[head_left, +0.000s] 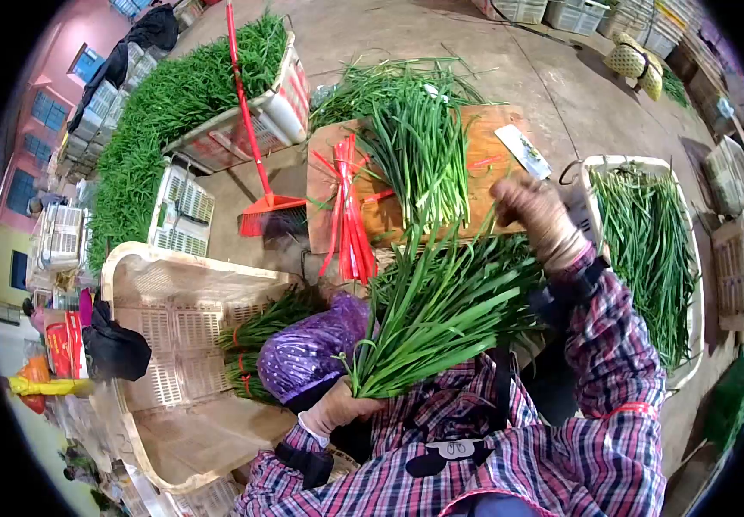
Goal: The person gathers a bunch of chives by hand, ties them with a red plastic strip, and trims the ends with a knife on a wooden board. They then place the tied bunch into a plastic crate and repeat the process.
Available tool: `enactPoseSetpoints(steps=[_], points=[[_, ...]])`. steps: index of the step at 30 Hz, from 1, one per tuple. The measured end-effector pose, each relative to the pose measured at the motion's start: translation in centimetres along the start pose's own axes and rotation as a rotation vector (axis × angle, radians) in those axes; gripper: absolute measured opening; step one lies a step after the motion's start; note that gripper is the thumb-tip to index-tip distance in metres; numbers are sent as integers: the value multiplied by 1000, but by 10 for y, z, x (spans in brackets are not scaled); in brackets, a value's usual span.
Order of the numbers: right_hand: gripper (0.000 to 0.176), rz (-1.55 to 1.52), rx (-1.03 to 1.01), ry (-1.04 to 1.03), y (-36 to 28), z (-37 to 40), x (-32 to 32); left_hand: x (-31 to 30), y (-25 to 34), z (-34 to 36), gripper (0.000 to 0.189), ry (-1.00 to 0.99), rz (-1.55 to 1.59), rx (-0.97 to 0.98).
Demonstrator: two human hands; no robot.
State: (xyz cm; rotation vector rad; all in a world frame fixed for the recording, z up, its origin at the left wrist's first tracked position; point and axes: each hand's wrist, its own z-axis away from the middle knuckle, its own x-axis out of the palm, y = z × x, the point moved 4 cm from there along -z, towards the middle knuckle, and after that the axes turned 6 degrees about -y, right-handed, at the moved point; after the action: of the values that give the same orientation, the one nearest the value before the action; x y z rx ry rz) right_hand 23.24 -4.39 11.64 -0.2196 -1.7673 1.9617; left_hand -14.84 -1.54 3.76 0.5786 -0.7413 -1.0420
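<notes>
My left hand [342, 405] is closed round a bunch of garlic chives [449, 319], whose long green leaves fan out to the upper right over my lap. My right hand [537, 215] is raised by the right edge of a wooden board [497, 129], fingers curled; whatever they may hold cannot be made out. On the board lies a pile of garlic chives [419, 155], pale stalk ends toward me. To its left hang red strips [350, 224] gathered in a bundle. A white-and-blue packet [522, 151] rests at the board's right corner.
At left, a beige plastic crate [178, 431] holds chive bunches tied with red bands. Another crate [691, 345] full of chives stands at right. A red broom [273, 207] leans against a heaped crate [281, 121]. A purple sleeve cover [316, 345] sits over my knee.
</notes>
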Motion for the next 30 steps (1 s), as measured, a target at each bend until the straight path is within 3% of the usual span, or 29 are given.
enactPoseSetpoints(steps=[2,3,4,5,6,8,10,11,12,14,18,22,24,27,30], points=[[21,55,-200,98,-40,-34,-41,-6,-10,4,30,95,84,-5],[22,-3,-224,250,-62,-50,-55,-5,-8,7,33,119,139,-54],[23,5,-371,192,-90,-70,-73,-5,-9,8,33,129,147,-55],[25,39,-545,366,-143,-96,-83,-6,-12,10,34,164,158,-55],[27,317,-622,417,-166,-114,-107,-6,-13,11,34,189,160,-50],[24,57,-581,405,-189,-122,-81,-5,-13,13,33,210,168,-58],[19,146,-446,299,-184,-140,-83,-4,-12,14,32,233,173,-41],[40,219,-406,272,-172,-149,-84,-4,-12,15,32,235,169,-40],[43,232,-363,218,-158,-141,-78,-4,-12,14,33,240,166,-30],[41,232,-225,18,-125,-124,-72,-4,-13,14,33,259,163,-12],[26,242,-138,-182,-75,-65,-35,-4,-6,14,34,235,142,24],[16,308,-204,-367,-37,-34,13,7,20,11,33,220,-7,29],[18,286,-7,-437,-19,-24,29,16,32,11,32,171,-71,58],[22,-29,112,-504,-10,-11,44,22,27,12,31,160,-51,67],[19,-159,131,-541,-24,7,52,27,21,13,28,121,-6,75]])
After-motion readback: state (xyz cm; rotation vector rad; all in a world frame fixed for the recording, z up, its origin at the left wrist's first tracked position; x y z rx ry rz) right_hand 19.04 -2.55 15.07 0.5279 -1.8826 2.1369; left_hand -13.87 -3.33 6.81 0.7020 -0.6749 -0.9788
